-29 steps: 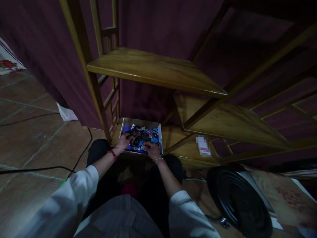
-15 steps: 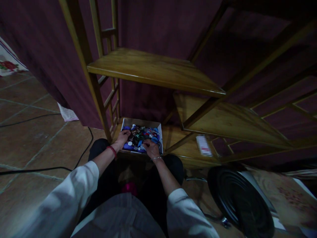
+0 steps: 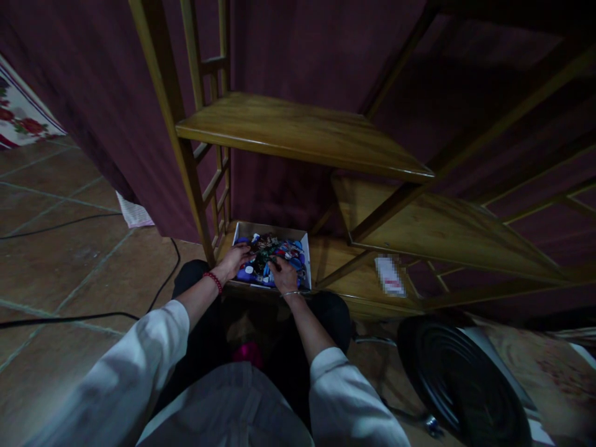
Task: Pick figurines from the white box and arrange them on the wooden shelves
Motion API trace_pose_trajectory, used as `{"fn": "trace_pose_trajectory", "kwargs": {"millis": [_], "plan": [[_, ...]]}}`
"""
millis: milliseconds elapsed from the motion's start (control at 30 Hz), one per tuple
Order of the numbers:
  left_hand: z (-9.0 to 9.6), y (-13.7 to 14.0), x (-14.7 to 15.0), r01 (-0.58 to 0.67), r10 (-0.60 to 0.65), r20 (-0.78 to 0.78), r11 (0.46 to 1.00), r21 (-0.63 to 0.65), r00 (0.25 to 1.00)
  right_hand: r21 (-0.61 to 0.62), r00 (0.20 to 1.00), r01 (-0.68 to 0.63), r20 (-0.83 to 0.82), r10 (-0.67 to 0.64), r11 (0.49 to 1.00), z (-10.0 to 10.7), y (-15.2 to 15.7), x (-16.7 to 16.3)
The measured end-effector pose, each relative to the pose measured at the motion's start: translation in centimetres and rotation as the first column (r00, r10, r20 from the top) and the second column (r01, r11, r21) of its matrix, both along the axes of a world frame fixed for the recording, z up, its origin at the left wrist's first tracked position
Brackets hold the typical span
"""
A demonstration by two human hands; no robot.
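A shallow white box [image 3: 308, 257] rests on the low wooden shelf, full of small jumbled items in blue, purple, red and white. Amid them lies a dark green and brown tangled bunch [image 3: 264, 248]. At the box's left side, my left hand [image 3: 234, 261] has its fingers bent and pressed together at the edge of this bunch. My right hand [image 3: 284, 274] reaches over the front rim, fingertips closed at the bunch's right side. What either hand pinches is too small and dark to name.
The wooden shelf unit [image 3: 302, 130] overhangs the box. A slim white and red item [image 3: 390, 275] lies on the low shelf to the right. A black round stool seat [image 3: 460, 379] stands at lower right. A black cable [image 3: 69, 320] crosses the tiled floor at left.
Both hands have shifted slightly within the box, the right one moving inward toward the dark bunch. The whole view has slid a little to the right.
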State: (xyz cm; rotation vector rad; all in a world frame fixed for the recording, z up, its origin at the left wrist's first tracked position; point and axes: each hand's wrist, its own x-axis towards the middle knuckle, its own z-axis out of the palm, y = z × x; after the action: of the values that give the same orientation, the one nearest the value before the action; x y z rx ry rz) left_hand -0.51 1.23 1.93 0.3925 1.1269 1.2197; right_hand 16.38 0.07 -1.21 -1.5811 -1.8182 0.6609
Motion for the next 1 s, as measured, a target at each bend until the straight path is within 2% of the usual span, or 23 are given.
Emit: {"fn": "trace_pose_trajectory", "kwargs": {"millis": [200,300,367,433,533,633,733,800,867,1000], "plan": [[-0.3,-0.1,-0.2,0.012,-0.014,0.059,0.999,0.032,0.998,0.079,0.993,-0.057,-0.1,0.065,0.995,-0.2,0.1,-0.5],[-0.3,-0.1,-0.2,0.009,-0.013,0.05,0.997,0.082,0.999,0.085,0.99,-0.04,-0.129,0.051,0.996,-0.5,0.5,-0.6],[-0.5,-0.2,-0.1,0.01,-0.006,-0.04,0.996,0.085,0.999,0.052,0.987,-0.01,-0.158,0.018,0.999,-0.9,0.8,-0.7],[-0.8,-0.6,0.0,0.04,-0.021,-0.219,0.996,0.084,0.975,0.009,0.983,0.005,-0.185,-0.003,1.0,-1.4,1.1,-0.8],[-1.5,-1.4,0.0,0.156,-0.064,-0.541,0.98,0.125,0.839,-0.01,0.978,0.015,-0.207,-0.017,1.0,-1.9,1.5,-1.2],[-1.9,-2.3,-0.1,0.289,-0.101,-0.787,0.952,0.101,0.608,-0.009,0.971,0.029,-0.237,-0.03,1.0,-2.2,1.6,-1.6],[-2.0,-3.1,0.0,0.38,-0.181,-0.912,0.924,-0.03,0.367,-0.034,0.956,0.013,-0.294,-0.022,0.999,-2.2,1.6,-2.0],[-2.0,-3.4,0.3,0.403,-0.206,-0.935,0.912,-0.077,0.288,-0.046,0.947,0.004,-0.32,-0.018,0.999,-2.1,1.5,-2.3],[-2.1,-3.4,0.5,0.389,-0.17,-0.936,0.92,-0.04,0.307,-0.051,0.945,0.007,-0.326,-0.023,0.999,-1.9,1.5,-2.4],[-2.8,-3.0,0.6,0.292,-0.03,-0.879,0.948,0.126,0.477,-0.05,0.947,-0.005,-0.321,-0.011,0.999,-1.4,1.3,-2.6]]}}
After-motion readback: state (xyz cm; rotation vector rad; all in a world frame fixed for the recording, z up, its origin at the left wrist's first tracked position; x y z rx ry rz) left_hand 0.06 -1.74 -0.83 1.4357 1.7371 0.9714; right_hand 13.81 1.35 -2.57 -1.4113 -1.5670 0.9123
